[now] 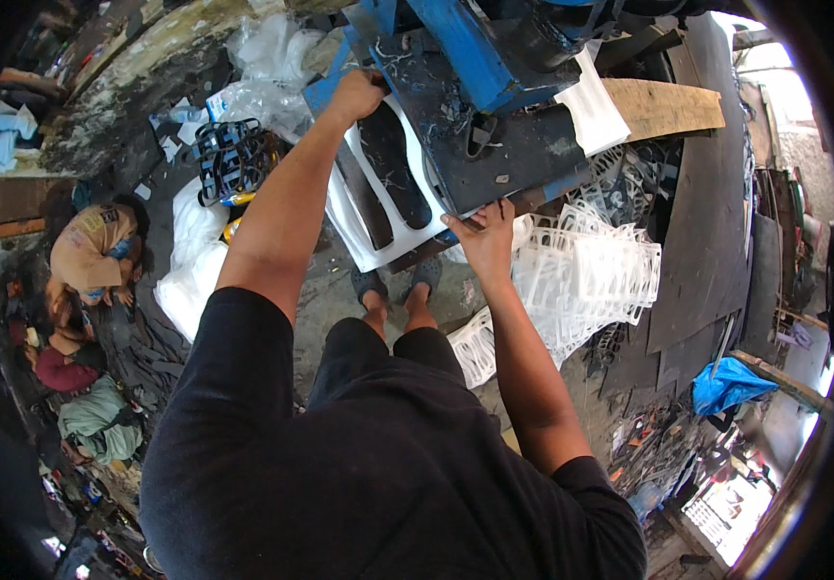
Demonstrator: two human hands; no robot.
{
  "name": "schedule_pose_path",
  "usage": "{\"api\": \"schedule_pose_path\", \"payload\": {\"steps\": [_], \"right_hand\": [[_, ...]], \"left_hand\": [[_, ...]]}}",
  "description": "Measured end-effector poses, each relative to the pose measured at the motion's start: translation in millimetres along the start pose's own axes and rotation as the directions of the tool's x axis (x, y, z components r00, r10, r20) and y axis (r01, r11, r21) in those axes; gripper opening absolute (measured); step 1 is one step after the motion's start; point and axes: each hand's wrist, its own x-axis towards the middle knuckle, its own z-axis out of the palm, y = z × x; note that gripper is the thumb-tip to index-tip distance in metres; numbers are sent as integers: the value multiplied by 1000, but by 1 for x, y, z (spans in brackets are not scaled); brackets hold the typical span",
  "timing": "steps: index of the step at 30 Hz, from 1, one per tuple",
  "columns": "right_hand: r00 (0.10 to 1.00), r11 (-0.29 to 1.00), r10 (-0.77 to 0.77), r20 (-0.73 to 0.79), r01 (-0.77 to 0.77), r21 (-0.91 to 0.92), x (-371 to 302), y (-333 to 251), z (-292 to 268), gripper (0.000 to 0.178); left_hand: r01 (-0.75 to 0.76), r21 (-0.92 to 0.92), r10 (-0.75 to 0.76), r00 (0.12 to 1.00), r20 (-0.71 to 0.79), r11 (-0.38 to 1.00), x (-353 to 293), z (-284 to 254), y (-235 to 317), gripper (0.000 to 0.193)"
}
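A white flexible sheet with long cut-out openings (371,259) lies along the near-left edge of a dark work board (523,145), under a blue metal machine (460,53). My left hand (354,97) is closed at the sheet's far end, its fingertips partly hidden. At the near right end, my right hand (486,237) has its thumb stretched out against the sheet. Its other fingers rest apart from the thumb on the board's edge. A small dark cutting die (480,136) appears to sit on the board.
White cut-out sheets (586,271) are heaped at my right. White bundles (190,280) and black strap-like pieces (228,159) lie to the left. A wooden plank (663,108) juts out at the far right, by large dark sheets (702,213). A crouching person (93,249) is at the left.
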Motion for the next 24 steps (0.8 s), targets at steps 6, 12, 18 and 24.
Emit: {"api": "schedule_pose_path", "payload": {"steps": [6,12,18,24], "right_hand": [[1000,1000,-19,16,18,23,0,1,1,64],[959,933,273,-71,-246,263,-13,-12,-14,47],[734,436,669,117,-516,737,7,3,-3,18],[762,407,628,159,-495,768,10,15,-12,19]], "left_hand": [[-82,72,83,996,-12,994,3,-2,-7,31],[-52,-283,-104,853,-511,958,-62,26,35,26],[316,-795,-427,901,81,517,-91,66,29,32],[408,-800,-534,835,132,440,-86,49,47,66]]}}
